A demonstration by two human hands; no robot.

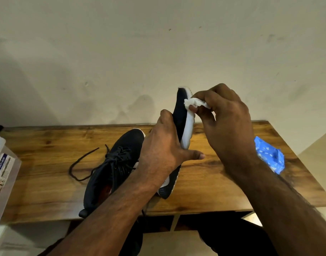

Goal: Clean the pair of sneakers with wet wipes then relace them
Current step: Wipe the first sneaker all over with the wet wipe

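White midsole [188,126] scrubbed; right grip [227,115] pinches wet wipe [195,102], left grip [165,145] clasps raised sneaker [179,111]. Risk: hard rubbing twists sneaker loose, drops onto bench [214,182].

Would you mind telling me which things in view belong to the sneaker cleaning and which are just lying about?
In use:
- held sneaker, gripped by the left hand
- wet wipe, pinched by the right hand against the white sole
- second sneaker, laced, lying on the table
- blue wipes packet

Lying about:
- clear plastic container at the table's left edge
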